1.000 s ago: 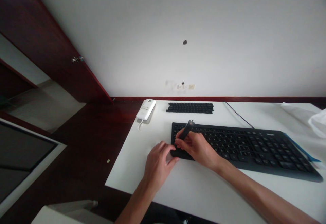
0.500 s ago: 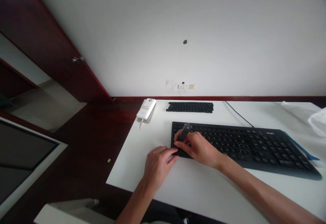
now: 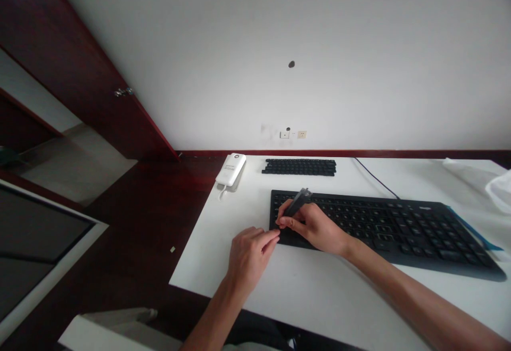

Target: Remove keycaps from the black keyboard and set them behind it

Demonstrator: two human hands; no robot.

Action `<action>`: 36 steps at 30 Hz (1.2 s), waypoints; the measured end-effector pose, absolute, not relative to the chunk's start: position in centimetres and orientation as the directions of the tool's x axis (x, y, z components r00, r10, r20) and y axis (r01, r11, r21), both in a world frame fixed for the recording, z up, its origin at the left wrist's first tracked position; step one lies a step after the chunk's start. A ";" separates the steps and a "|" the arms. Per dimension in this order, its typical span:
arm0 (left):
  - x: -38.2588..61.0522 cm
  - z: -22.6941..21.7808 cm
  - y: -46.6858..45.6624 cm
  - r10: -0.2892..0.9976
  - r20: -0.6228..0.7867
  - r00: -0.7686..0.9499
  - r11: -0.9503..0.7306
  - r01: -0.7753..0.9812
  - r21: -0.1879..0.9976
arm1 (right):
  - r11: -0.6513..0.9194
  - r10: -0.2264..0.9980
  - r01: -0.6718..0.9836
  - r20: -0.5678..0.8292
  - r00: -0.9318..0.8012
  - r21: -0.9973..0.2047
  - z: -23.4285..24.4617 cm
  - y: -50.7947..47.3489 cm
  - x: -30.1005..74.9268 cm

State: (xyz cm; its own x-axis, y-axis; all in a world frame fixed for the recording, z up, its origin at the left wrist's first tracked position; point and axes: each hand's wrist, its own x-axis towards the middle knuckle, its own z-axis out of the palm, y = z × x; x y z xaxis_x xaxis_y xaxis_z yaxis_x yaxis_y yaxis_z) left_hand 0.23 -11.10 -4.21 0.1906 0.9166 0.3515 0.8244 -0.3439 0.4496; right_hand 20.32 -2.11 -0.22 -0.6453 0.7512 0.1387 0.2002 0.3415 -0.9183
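Observation:
A black keyboard (image 3: 359, 228) lies across the white table, its left end under my hands. My right hand (image 3: 315, 226) is closed round a dark pen-shaped tool (image 3: 297, 202) with a greyish, see-through top end. The tool leans over the lower left corner of the keyboard, and its lower tip is hidden by my fingers. Close beside it, my left hand (image 3: 251, 250) reaches that same corner with thumb and index finger pressed together. Whatever is between those fingertips, if anything, is too small to make out.
Rows of loose black keycaps (image 3: 300, 168) sit behind the keyboard. A white power bank (image 3: 231, 170) with a strap rests at the table's left back edge. The keyboard cable (image 3: 375, 177) runs backward. White plastic (image 3: 475, 180) and something blue (image 3: 475, 228) lie at right.
The tool's top end has tilted to the right in my right hand. My left thumb and index finger have drawn closer together.

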 end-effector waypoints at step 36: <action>-0.5 -3.7 -9.7 0.978 0.202 0.056 -0.189 0.654 0.732 | 0.234 0.849 0.371 0.004 -0.528 -0.899 0.6 -3.4 19.4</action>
